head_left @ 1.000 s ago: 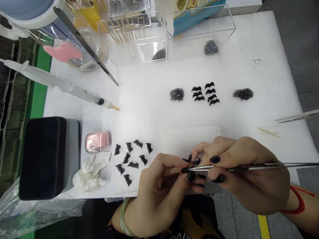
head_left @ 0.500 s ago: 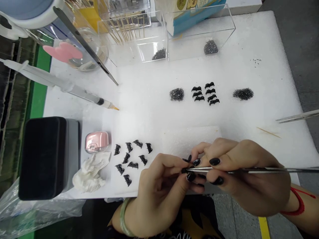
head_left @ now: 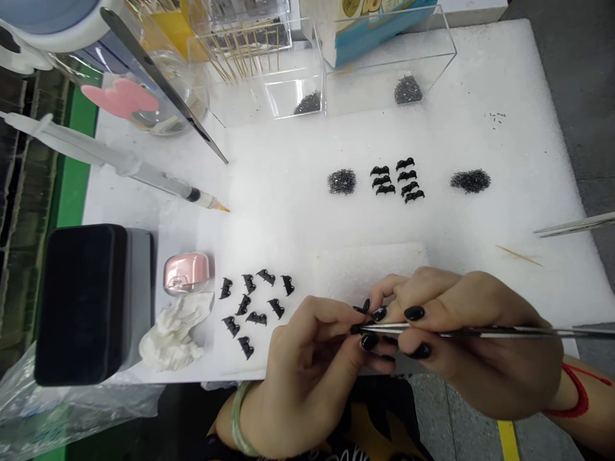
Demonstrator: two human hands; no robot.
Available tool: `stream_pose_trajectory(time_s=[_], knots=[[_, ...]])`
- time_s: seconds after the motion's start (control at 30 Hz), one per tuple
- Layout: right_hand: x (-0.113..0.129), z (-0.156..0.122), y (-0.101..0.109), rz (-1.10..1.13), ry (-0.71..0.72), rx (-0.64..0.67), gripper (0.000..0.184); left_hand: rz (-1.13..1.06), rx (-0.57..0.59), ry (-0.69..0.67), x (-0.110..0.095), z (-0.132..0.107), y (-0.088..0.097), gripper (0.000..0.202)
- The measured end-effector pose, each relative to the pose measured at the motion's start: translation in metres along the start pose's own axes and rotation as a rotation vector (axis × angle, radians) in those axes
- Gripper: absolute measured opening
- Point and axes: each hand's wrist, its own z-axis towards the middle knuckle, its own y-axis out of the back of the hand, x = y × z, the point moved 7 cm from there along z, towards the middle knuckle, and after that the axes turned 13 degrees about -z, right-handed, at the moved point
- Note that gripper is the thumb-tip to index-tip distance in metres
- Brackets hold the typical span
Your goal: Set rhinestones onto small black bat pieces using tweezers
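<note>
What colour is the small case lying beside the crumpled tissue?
Pale pink case, glossy, seen in the head view just above the white crumpled tissue.

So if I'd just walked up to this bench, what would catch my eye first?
Probably the two hands at the near edge: the left hand pinches a tiny black piece while the right hand holds slim metal tweezers to it. Next, the scattered black bat-shaped pieces just left of the hands, and a neater cluster farther back between two glittery dark heaps on the white foam mat.
</note>
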Motion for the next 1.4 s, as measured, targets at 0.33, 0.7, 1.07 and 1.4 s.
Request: stream_pose_trajectory(time_s=[0.33, 0.7, 1.07, 1.4], knots=[[-0.0009, 0.0007, 0.0004, 0.018, -0.022, -0.047, 0.011, 0.016, 0.010, -0.007, 0.0001, -0.0019, -0.0002, 0.033], [-0.0014, 0.0003, -0.0003, 0.013, -0.031, -0.022, 0.012, 0.014, 0.010, -0.013, -0.0016, -0.0004, -0.0003, 0.032], [-0.0064, -0.0048, -0.0003, 0.061, -0.045, -0.117, 0.014, 0.002, 0.009, -0.012, 0.0014, -0.0021, 0.0013, 0.034], [-0.0037, -0.0034, -0.0005, 0.086, -0.040, -0.117, 0.008, 0.046, -0.007, -0.019, 0.0013, -0.0045, 0.0038, 0.033]])
